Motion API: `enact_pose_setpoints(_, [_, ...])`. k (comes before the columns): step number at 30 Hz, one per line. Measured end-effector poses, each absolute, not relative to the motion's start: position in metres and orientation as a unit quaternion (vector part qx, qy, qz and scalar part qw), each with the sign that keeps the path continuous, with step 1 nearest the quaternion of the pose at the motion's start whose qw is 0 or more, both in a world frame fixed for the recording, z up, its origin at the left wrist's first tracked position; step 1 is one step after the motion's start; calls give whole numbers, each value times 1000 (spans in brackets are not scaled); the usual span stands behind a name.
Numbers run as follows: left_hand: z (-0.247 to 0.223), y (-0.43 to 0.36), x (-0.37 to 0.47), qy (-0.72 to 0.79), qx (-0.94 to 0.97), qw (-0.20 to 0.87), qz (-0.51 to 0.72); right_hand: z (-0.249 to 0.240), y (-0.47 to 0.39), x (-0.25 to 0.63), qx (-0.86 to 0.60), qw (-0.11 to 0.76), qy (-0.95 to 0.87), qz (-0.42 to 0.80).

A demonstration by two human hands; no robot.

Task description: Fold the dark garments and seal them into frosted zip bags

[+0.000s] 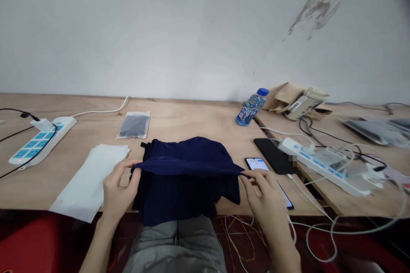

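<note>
L hand [121, 185] & R hand [264, 187] each pinch one end of a raised edge of the navy cloth [182, 192], thumbs vs. fingers, closed on fabric. Cloth's right in front of me on the table [192, 121], lower part hanging over the near edge. Step in hand, I'd say: holding that edge taut betw. both hands. Next move prob. calls for even tension & level pinches, so the layer doesn't twist. Dark folds underneath are hard to read; can't tell no. of layers. Phone [255, 163] partly hidden behind R hand; forearms [101, 239] cut off at bottom.
</note>
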State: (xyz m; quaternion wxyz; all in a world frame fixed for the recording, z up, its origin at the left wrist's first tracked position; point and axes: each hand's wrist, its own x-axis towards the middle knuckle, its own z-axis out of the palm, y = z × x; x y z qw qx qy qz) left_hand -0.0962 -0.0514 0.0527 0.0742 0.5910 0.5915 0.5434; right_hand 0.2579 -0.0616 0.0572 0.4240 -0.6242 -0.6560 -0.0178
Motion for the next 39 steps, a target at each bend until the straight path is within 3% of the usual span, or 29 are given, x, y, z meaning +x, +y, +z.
enact_pose_setpoints(6, [121, -56, -90, 573, 489, 70, 654, 129, -77, 249, -581, 573, -573, 77])
enact_pose_setpoints(8, [144, -52, -88, 563, 470, 63, 677, 146, -77, 246, -585, 617, -523, 54])
enact_pose_setpoints(12, [156, -21, -96, 575, 483, 149, 643, 157, -49, 249, -569, 642, -511, 60])
enact_pose_setpoints(16, [108, 32, -107, 592, 533, 278, 536, 121, 17, 262, -564, 568, -569, 191])
enact_pose_setpoints(19, [60, 60, -104, 648, 553, 248, 461, 75, 66, 263, -613, 498, -573, 219])
enact_pose_setpoints(23, [27, 63, -85, 691, 541, 179, 444, 32, 87, 248, -639, 479, -568, 200])
enact_pose_setpoints(28, [22, 24, -64, 644, 661, 55, 382, 35, 31, 227, -599, 447, -652, 124])
enact_pose_setpoints(32, [4, -16, -52, 548, 785, 59, 283, 41, -34, 217, -575, 359, -731, 80])
enact_pose_setpoints(39, [-21, -39, -44, 551, 806, 27, 217, -2, -101, 225, -637, 284, -709, 103])
